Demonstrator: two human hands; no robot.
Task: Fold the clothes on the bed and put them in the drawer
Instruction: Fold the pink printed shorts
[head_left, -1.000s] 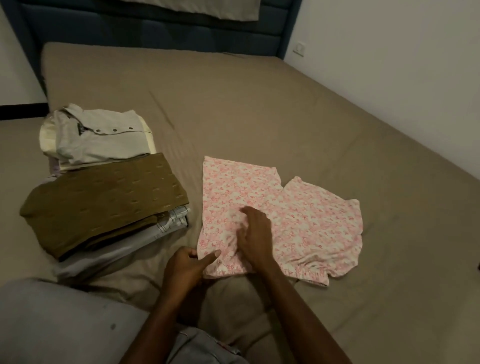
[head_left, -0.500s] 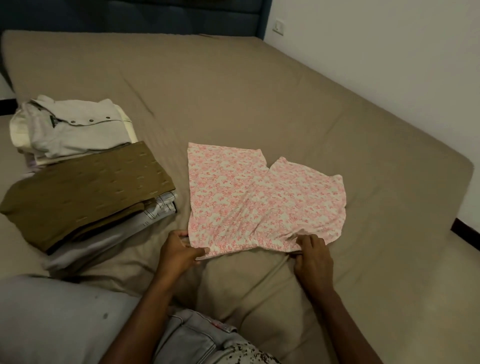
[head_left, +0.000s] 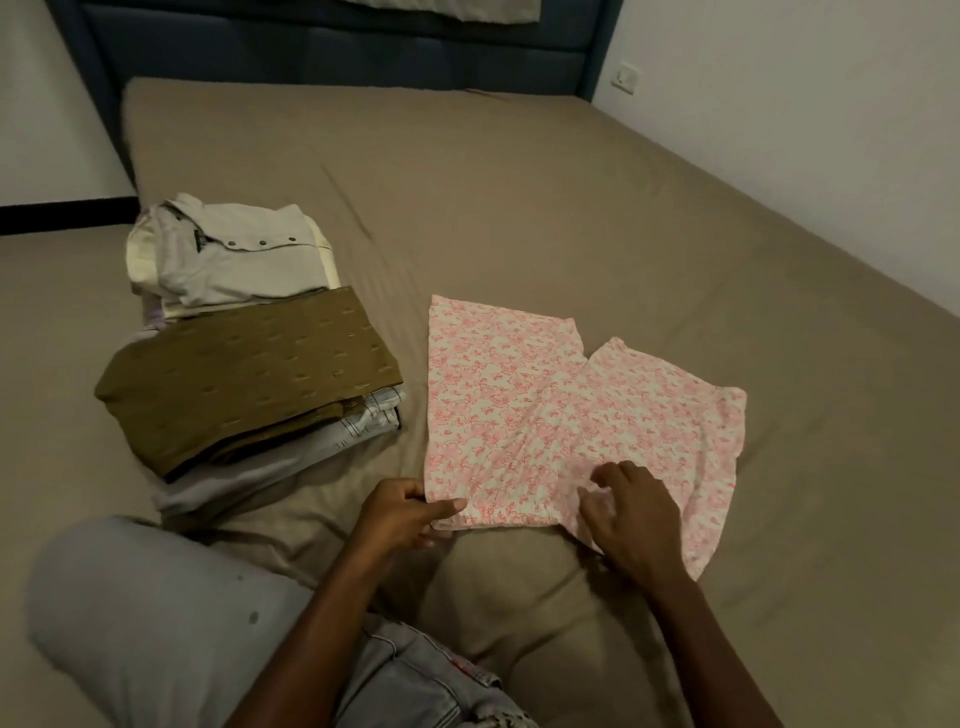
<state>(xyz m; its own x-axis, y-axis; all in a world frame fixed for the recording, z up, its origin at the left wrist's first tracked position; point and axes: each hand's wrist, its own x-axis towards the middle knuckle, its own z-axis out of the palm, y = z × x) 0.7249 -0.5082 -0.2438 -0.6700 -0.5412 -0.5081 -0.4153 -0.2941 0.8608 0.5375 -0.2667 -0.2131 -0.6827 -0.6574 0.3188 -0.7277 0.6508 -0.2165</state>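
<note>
Pinching pink floral garment corner, left hand; right hand resting on it.

left hand pinches pink floral garment | right hand rests on it

Dim, warm indoor light with a brownish cast lies evenly over the bed; shadows are soft and shallow. No glare. The picture is slightly soft and grainy, and the wide lens bends the bed's edges near the frame borders.
</note>
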